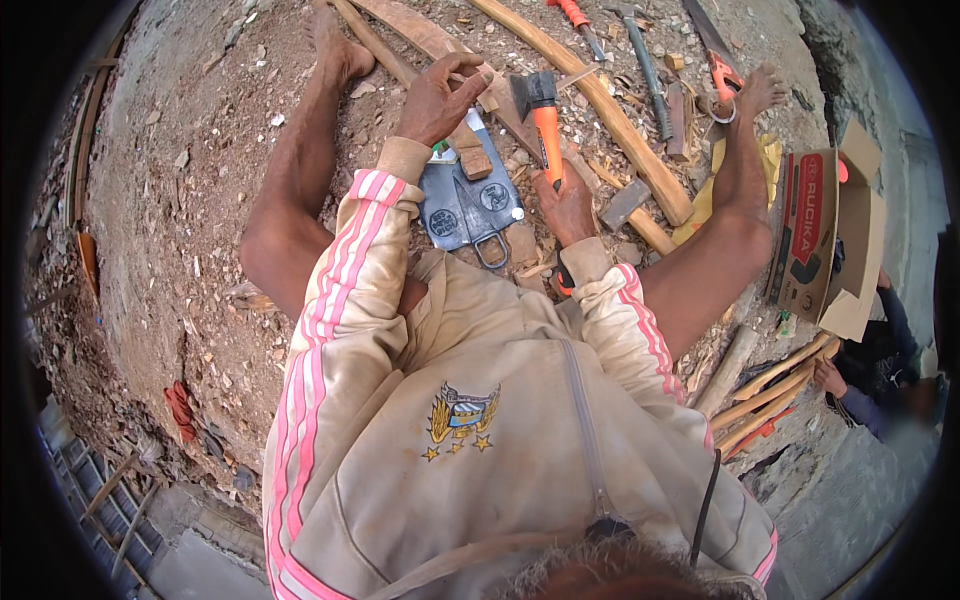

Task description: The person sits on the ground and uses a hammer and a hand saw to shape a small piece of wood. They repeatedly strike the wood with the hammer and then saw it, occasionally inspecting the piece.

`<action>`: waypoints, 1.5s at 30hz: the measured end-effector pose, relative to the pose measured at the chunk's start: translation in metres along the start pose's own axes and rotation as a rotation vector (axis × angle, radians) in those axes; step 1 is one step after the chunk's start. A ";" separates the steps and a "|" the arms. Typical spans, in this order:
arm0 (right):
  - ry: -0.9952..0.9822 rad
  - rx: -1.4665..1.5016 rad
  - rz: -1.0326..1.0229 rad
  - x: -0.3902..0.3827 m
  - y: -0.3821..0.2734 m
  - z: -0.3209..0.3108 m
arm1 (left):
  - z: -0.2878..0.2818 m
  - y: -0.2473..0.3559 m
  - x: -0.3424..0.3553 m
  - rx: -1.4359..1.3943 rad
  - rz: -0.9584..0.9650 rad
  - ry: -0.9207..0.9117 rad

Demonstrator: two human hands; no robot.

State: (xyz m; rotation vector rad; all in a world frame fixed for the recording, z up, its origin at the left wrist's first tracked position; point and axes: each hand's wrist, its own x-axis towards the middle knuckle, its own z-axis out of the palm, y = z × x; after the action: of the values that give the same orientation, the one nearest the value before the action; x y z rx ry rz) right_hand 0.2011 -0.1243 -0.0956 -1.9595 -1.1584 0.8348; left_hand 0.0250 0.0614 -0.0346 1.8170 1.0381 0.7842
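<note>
My right hand (566,208) is wrapped around the orange handle of a hatchet (547,140). Its dark, broad head points away from me, beside the fingers of my left hand. My left hand (440,98) is closed over a long wooden stick (378,45), whose squared near end comes out below the palm. Under that end lies a dark grey flat flap (462,222) with round emblems and a metal loop. A wooden board (425,32) runs past the left fingertips. The left fingertips partly overlap the wood, so their exact contact is hard to see.
A long wooden pole (600,95) slants across the ground. Beyond it lie a hammer (648,75), an orange-handled saw (712,50) and an orange-handled tool (577,22). An open cardboard box (850,235) stands at the right, near another person's hand (830,378). Wood chips and stones litter the dirt.
</note>
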 end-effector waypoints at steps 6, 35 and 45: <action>-0.051 -0.008 0.044 0.000 -0.001 -0.010 | -0.002 -0.058 0.014 0.175 -0.127 0.239; -0.082 0.643 0.453 -0.036 0.015 -0.033 | -0.021 -0.068 0.088 1.309 0.008 -0.780; -0.019 0.470 0.274 -0.035 0.024 -0.039 | -0.047 -0.052 0.101 1.045 0.272 -0.722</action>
State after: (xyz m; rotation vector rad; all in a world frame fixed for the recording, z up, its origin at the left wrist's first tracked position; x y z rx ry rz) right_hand 0.2295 -0.1743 -0.0881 -1.7311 -0.6310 1.1509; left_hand 0.0141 0.1823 -0.0520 2.8305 0.7308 -0.4221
